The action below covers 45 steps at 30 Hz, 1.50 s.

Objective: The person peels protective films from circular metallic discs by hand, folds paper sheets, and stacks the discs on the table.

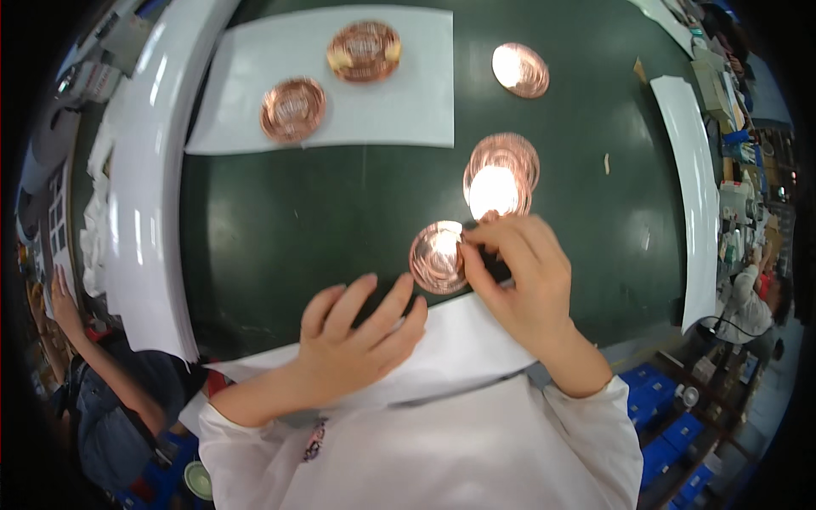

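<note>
A shiny copper-coloured round disc (438, 259) lies at the front middle of the dark green table. The thumb and fingertips of my right hand (527, 276) are pinched together at its right edge. With fingers spread, my left hand (361, 331) hovers at the disc's lower left, holding nothing. Just beyond my right hand, several similar copper discs (503, 157) overlap in a pile, with bright glare on them. Another copper disc (521, 70) lies alone farther back. My right fingers hide part of the near disc and the pile's front edge.
On a white sheet (238, 93) at the back left sit a copper disc (293, 110) and another with yellowish pieces on it (364, 51). White sheeting (144, 187) runs along the left edge; a white strip (687, 195) lies at the right. Other people work on both sides.
</note>
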Available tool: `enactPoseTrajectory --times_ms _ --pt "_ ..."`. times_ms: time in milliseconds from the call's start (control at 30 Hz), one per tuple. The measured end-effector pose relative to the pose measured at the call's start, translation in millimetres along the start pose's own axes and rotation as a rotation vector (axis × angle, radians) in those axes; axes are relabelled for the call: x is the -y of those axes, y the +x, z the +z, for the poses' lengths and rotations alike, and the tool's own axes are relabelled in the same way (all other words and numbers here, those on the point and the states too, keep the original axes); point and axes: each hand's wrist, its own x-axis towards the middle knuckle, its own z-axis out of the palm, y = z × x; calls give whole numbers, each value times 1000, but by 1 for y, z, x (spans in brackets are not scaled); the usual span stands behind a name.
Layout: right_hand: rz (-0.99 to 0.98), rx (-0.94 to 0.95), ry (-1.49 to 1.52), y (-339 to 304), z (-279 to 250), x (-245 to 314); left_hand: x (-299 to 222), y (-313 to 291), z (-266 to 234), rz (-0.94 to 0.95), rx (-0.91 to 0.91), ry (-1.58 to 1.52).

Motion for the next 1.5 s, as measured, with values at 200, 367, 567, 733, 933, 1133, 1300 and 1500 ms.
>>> enactPoseTrajectory --times_ms 200,367,567,733,933,1133,1300,1500 --pt "-26 -45 82 10 -5 -5 3 6 3 -43 -23 9" --pt "16 -85 118 13 -16 -16 2 5 5 -38 -42 -6" --pt "-70 -11 -37 48 -32 -25 -2 3 0 -39 -59 -117" --pt "-153 40 -154 50 -26 -40 -6 18 -5 -110 47 -435" --pt "-96 77 -24 52 -38 -39 -4 44 -10 13 70 -474" --pt "-88 -7 -39 59 -66 -32 -9 67 -5 75 74 -325" --pt "-386 -414 198 36 -127 13 0 69 -49 41 -137 -338" --pt "-1043 -1162 7 -32 -240 57 6 56 -196 217 -883 -431"
